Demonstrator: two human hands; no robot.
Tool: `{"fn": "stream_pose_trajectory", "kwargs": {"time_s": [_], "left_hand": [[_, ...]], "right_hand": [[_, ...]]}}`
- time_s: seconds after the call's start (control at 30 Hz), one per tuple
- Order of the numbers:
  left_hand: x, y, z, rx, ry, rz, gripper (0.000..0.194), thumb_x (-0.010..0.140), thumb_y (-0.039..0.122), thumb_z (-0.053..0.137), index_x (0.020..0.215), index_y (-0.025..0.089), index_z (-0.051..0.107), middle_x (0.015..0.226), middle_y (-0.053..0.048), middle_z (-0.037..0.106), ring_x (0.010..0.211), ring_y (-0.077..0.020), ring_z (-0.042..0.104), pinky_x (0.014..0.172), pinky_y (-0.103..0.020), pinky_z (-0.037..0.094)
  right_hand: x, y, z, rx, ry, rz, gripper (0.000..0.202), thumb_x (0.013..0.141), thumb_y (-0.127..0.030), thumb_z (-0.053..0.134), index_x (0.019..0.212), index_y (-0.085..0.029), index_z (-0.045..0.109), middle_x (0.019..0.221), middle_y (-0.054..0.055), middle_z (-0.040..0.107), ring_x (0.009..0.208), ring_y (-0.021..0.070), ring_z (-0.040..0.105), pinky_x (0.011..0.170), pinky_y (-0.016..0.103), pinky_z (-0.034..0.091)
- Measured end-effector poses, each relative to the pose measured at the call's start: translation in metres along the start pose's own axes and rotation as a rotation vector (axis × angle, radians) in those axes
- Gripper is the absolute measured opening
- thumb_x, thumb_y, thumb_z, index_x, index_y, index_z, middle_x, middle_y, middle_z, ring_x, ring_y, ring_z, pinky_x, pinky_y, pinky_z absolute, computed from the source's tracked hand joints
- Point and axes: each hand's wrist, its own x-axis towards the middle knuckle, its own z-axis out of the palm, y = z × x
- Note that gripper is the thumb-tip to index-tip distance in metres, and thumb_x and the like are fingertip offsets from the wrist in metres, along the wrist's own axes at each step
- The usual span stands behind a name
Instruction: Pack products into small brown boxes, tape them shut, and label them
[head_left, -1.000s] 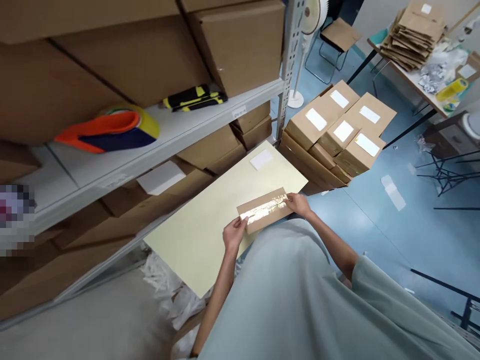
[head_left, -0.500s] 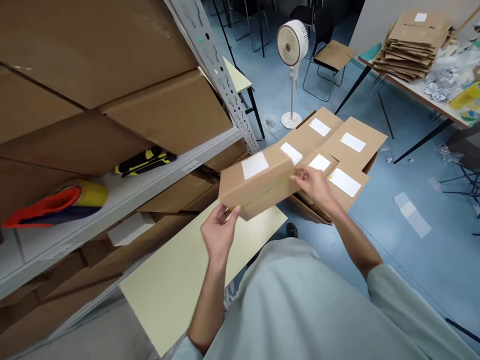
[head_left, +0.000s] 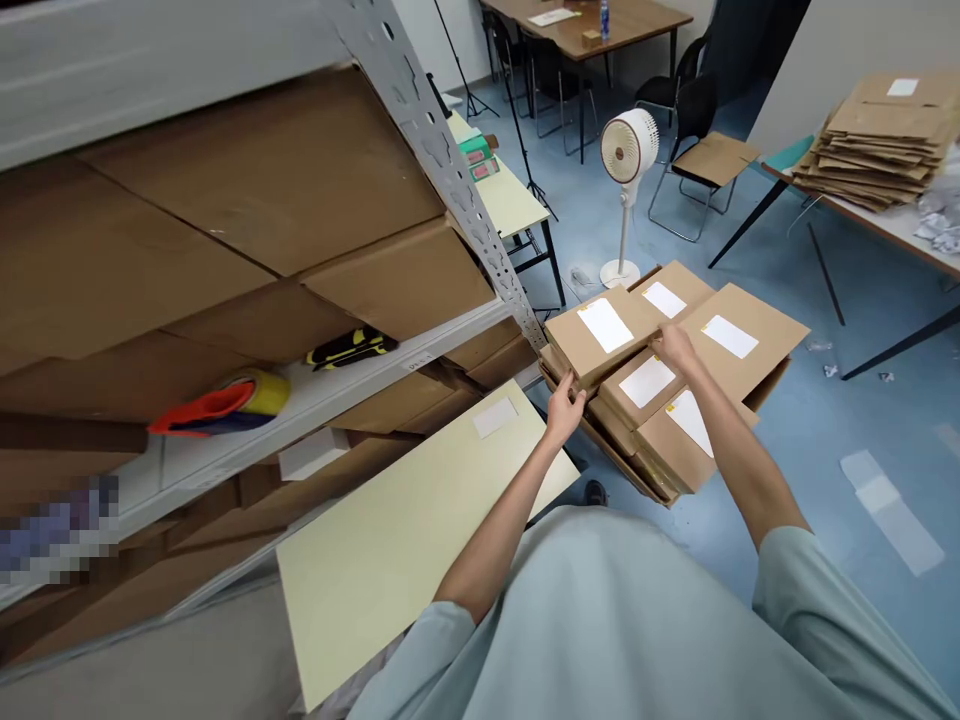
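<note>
A flat brown cardboard box (head_left: pixel 592 345) with a white label lies over the left part of a large open carton (head_left: pixel 769 385). My left hand (head_left: pixel 564 408) grips its near left corner, thumb and fingers closed on the edge. At its right end my right hand (head_left: pixel 675 350) is closed on the other corner; the fingertips are partly hidden. Several more labelled boxes fill the carton around it, among them a labelled box (head_left: pixel 646 362) just under my right wrist and another box (head_left: pixel 739 365) to the right.
A pale yellow table (head_left: pixel 405 540) stands at my left, with a white label (head_left: pixel 495 417) on it. Beyond it is a metal shelf (head_left: pixel 420 362) of cartons. A white fan (head_left: pixel 626 150) stands behind the carton. Flattened cardboard (head_left: pixel 877 140) is stacked on a table at right.
Both hands have carried the box from above the yellow table rightward and down onto the carton, and it now lies flatter. The view has also shifted.
</note>
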Motion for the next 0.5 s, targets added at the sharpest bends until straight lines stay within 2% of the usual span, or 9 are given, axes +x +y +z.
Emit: {"fn": "stream_pose_trajectory", "kwargs": {"time_s": [0.1,0.17,0.23,0.33,0.4,0.5], "left_hand": [[-0.006,-0.009,0.008,-0.099,0.002,-0.076,0.064,0.1,0.018,0.07,0.164,0.022,0.065,0.174,-0.014,0.059,0.165,-0.0332,0.054,0.136,-0.058,0.049],[-0.015,-0.01,0.008,-0.123,0.025,-0.087,0.057,0.098,0.013,0.067,0.155,0.021,0.073,0.173,-0.015,0.061,0.164,-0.0329,0.056,0.134,-0.056,0.051],[-0.03,-0.01,0.004,-0.136,0.06,-0.064,0.052,0.097,0.009,0.063,0.145,0.022,0.078,0.167,-0.013,0.067,0.156,-0.0311,0.064,0.129,-0.053,0.057],[-0.065,-0.011,-0.01,-0.178,0.098,-0.036,0.057,0.094,0.003,0.056,0.139,0.027,0.081,0.151,-0.009,0.078,0.131,-0.025,0.08,0.111,-0.045,0.068],[-0.093,-0.012,-0.022,-0.206,0.126,-0.056,0.058,0.092,0.003,0.056,0.137,0.029,0.082,0.143,-0.007,0.081,0.119,-0.0221,0.083,0.101,-0.039,0.07],[-0.129,-0.013,-0.04,-0.246,0.201,-0.104,0.053,0.093,0.005,0.057,0.132,0.029,0.083,0.137,-0.007,0.083,0.112,-0.0202,0.084,0.097,-0.036,0.07]], "right_hand": [[-0.01,0.017,0.006,-0.044,-0.006,-0.041,0.035,0.095,-0.019,0.057,0.121,-0.013,0.08,0.126,0.026,0.083,0.121,0.0411,0.076,0.106,0.051,0.06],[-0.017,0.023,0.01,-0.071,0.059,-0.076,0.041,0.098,-0.024,0.055,0.129,-0.01,0.078,0.131,0.029,0.081,0.128,0.0435,0.073,0.113,0.056,0.058],[-0.028,0.026,0.015,-0.071,0.167,-0.116,0.05,0.099,-0.031,0.056,0.138,-0.006,0.073,0.14,0.032,0.077,0.137,0.0454,0.068,0.122,0.061,0.053],[-0.056,0.026,0.024,-0.008,0.282,-0.228,0.062,0.103,-0.043,0.054,0.151,-0.007,0.065,0.152,0.032,0.071,0.147,0.0453,0.063,0.129,0.068,0.047],[-0.08,0.02,0.029,0.037,0.286,-0.309,0.064,0.106,-0.051,0.053,0.155,-0.01,0.064,0.153,0.031,0.07,0.149,0.0448,0.063,0.13,0.07,0.046],[-0.118,-0.004,0.037,0.116,0.25,-0.396,0.061,0.108,-0.055,0.053,0.151,-0.015,0.068,0.15,0.028,0.073,0.148,0.043,0.065,0.131,0.069,0.048]]}}
